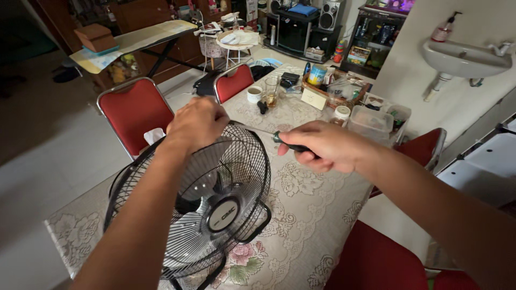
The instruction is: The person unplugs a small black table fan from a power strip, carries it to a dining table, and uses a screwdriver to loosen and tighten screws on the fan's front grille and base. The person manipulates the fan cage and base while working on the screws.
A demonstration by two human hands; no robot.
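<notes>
Black fan sits on the counter w/ a lace cloth, tilted back. Left hand grips the top of its grille, fingers clenched. Right hand grasping a screwdriver, tip aimed at the grille rim. Red chairs behind.

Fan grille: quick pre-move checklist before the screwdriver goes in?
1. Left hand on top rim of the fan: ok.
2. Right hand closed on the screwdriver: ok.
3. Shaft tip seated at the grille edge: cannot tell, left hand hides it.
4. Fan base flat on the table: ok, tube foot rests on the cloth.
5. Blades at rest: ok, no blur.
6. Fan unplugged: cannot tell, no cord in view.
</notes>
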